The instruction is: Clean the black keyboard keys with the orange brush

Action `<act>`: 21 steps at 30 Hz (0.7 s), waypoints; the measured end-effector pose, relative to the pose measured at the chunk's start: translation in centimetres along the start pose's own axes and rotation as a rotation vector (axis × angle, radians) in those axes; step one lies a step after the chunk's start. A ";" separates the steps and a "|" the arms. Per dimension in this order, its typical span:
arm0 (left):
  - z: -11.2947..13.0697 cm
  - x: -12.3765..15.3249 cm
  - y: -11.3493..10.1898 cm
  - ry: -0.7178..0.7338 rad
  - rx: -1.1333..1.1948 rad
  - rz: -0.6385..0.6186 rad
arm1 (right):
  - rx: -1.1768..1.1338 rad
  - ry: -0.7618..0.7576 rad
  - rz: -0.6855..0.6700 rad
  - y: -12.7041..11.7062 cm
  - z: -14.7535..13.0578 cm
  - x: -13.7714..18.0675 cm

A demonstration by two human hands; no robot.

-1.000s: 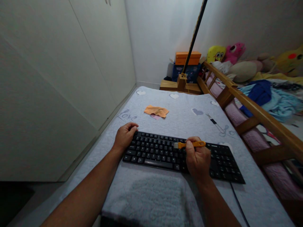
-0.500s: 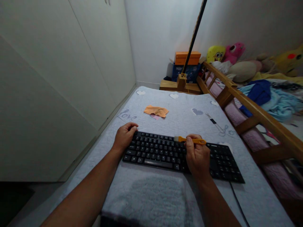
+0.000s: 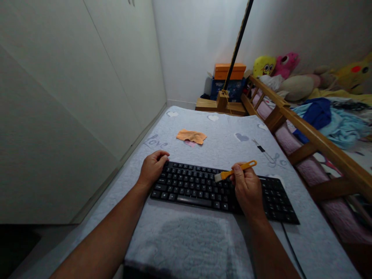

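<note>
A black keyboard (image 3: pixel 188 186) lies across the bed cover in front of me, its cable running off toward the lower right. My left hand (image 3: pixel 154 166) has its fingers curled round the keyboard's upper left corner. Over the keys right of centre, my right hand (image 3: pixel 247 188) pinches a small yellow brush (image 3: pixel 236 169). The brush's pale bristles point left and down at the keys; whether they touch is hard to tell. Part of the keyboard is hidden under my right hand.
An orange cloth (image 3: pixel 192 136) lies beyond the keyboard. A thin wire tool with a black band (image 3: pixel 261 148) rests to the right. A wooden bed rail (image 3: pixel 308 128) runs along the right side, a pale cabinet (image 3: pixel 87 97) along the left. Boxes (image 3: pixel 229 71) stand at the back.
The brush has tilted, its handle end rising and its bristles dropping lower over the keys. My right hand has shifted slightly right. My left hand has stayed in place.
</note>
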State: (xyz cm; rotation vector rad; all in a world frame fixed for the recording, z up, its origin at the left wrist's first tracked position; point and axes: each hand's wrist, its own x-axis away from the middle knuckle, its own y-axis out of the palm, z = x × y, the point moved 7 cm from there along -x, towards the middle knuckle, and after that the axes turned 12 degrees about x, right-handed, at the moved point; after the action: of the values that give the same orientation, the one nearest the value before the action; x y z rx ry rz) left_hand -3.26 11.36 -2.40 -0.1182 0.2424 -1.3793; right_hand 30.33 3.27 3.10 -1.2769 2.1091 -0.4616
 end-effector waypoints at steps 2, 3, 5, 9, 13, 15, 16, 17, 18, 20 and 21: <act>0.0 0.0 0.0 0.001 0.001 -0.003 | 0.016 -0.024 -0.019 0.2 -0.3 0.0; 0.0 0.0 0.0 0.002 0.000 -0.003 | 0.031 -0.039 -0.023 0.2 -0.5 0.1; 0.1 0.0 0.0 0.007 -0.001 -0.003 | 0.065 -0.076 -0.016 0.3 -0.8 0.2; 0.3 0.0 0.0 0.008 -0.003 -0.002 | 0.099 -0.141 0.007 0.5 -1.0 0.3; 0.2 0.0 0.1 -0.001 0.002 -0.003 | 0.098 -0.182 0.040 0.2 -1.2 0.5; 0.0 0.0 0.1 -0.004 0.003 -0.005 | 0.095 -0.204 0.052 0.0 -1.5 0.6; 0.0 0.0 0.1 -0.004 0.002 -0.004 | 0.097 -0.215 0.051 -0.2 -1.7 0.6; 0.0 -0.1 0.1 -0.003 0.000 -0.003 | 0.102 -0.227 0.045 -0.3 -1.9 0.7; 0.0 -0.1 0.1 -0.002 0.000 0.000 | 0.109 -0.241 0.037 -0.4 -2.1 0.7; 0.0 -0.1 0.1 -0.006 0.001 0.004 | 0.130 -0.275 0.018 -0.4 -2.5 0.9; 0.0 -0.1 0.1 -0.008 0.002 0.004 | 0.140 -0.293 0.010 -0.4 -2.7 1.0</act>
State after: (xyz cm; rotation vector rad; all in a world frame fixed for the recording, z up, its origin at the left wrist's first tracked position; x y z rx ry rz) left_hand -3.20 11.44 -2.41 -0.1213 0.2344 -1.3745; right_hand 28.49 2.18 5.03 -1.1752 1.8067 -0.3843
